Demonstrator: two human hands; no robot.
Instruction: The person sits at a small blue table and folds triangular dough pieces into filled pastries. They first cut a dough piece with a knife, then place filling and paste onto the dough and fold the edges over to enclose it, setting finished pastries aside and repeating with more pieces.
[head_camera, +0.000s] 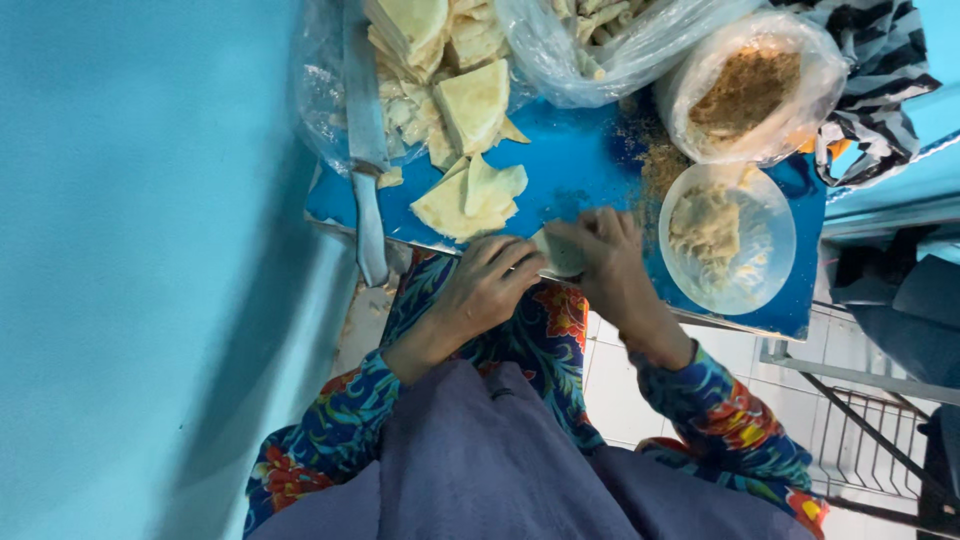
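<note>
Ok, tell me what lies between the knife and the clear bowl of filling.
In the head view, a loose stack of pale folded wrappers lies on the blue board between the knife and the bowl.

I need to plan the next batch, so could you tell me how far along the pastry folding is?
Done: none visible. In hand: the left hand and right hand together fold one pastry piece. Left: loose cut pastry sheets on the blue board, more in the bag, and filling in the clear bowl.

glossy blue board (580, 165), shiny metal knife (366, 130), crinkly clear plastic bag (745, 90), see-through plastic bowl (728, 240), soft matt dough pieces (470, 195), printed cloth sleeves (720, 420)
</note>
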